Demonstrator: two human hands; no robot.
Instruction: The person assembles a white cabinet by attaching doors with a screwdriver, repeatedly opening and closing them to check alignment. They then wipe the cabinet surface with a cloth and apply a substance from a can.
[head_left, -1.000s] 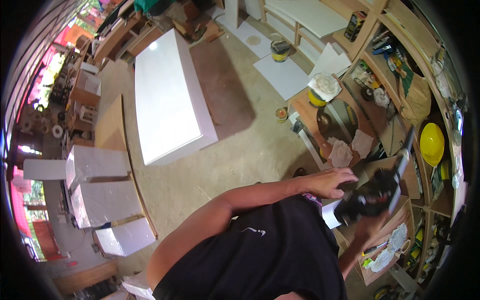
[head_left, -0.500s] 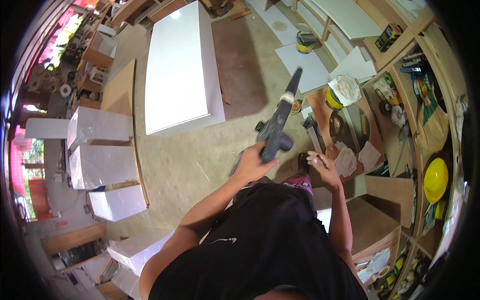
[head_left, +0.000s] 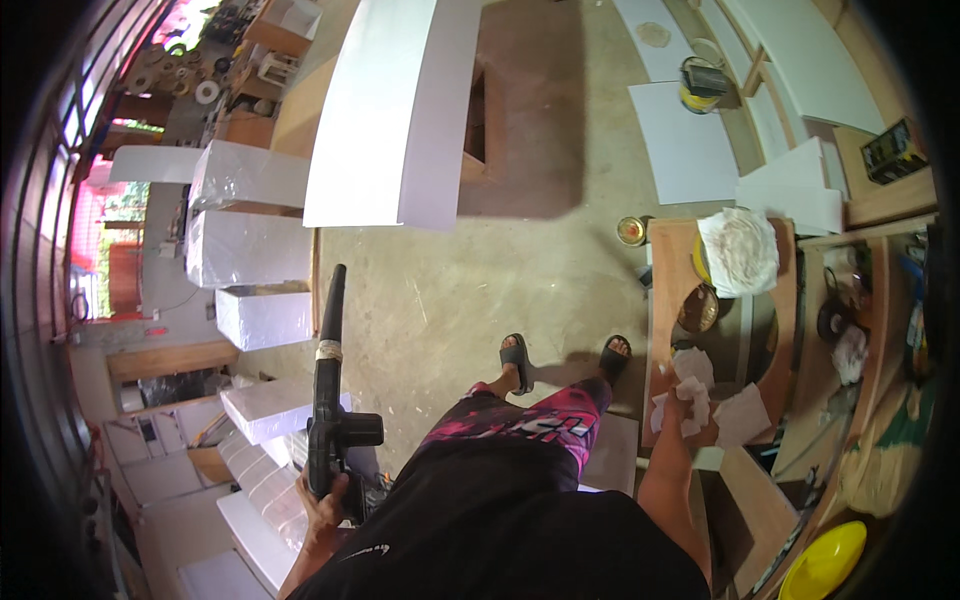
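Observation:
My left hand, low at the left, is wrapped round the rear of a black handheld blower. The blower's long tapered nozzle points away from me, with pale tape around its joint. At the right, my right hand is down among crumpled white rags on a cut-out wooden board. Its fingers appear closed on one rag and are partly covered by it. Close by on the same board lies another white rag. Farther up, a white cloth drapes over a yellow can.
A large white cabinet lies ahead on the concrete floor. Wrapped white boxes line the left. A small open can stands beside the board. Wooden shelving and a yellow hard hat are at the right.
My left hand has swung the blower from the middle to the lower left, its nozzle now pointing straight ahead. My right hand has gone down to the rags. The view has shifted.

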